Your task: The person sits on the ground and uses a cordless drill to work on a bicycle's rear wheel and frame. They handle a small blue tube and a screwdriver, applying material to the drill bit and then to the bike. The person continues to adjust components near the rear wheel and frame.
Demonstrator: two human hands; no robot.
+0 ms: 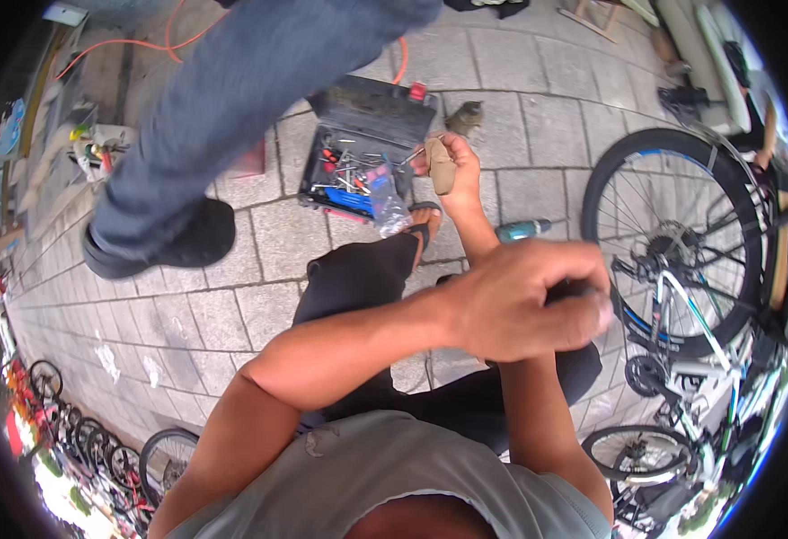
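The right grip is closed on a tan, flat piece, which shows at the right edge of the open black tool case; a slim metal tool shows beside those fingers, though whether it is held too I cannot tell. The left grip, crossed over the right forearm and nearer the wearer than the case, is curled with thumb towards forefinger; whether it pinches anything is hidden.

The step in hand looks like handling the tan piece one-handed beside the tools. Bringing both hands to it would call for uncrossing the left arm and keeping the piece steady.

Inside the case lie loose metal tools, with a clear plastic bag at its near right corner. A cat sits just right of the case, a teal drill lies nearer and right, and a bicycle wheel stands farther right.
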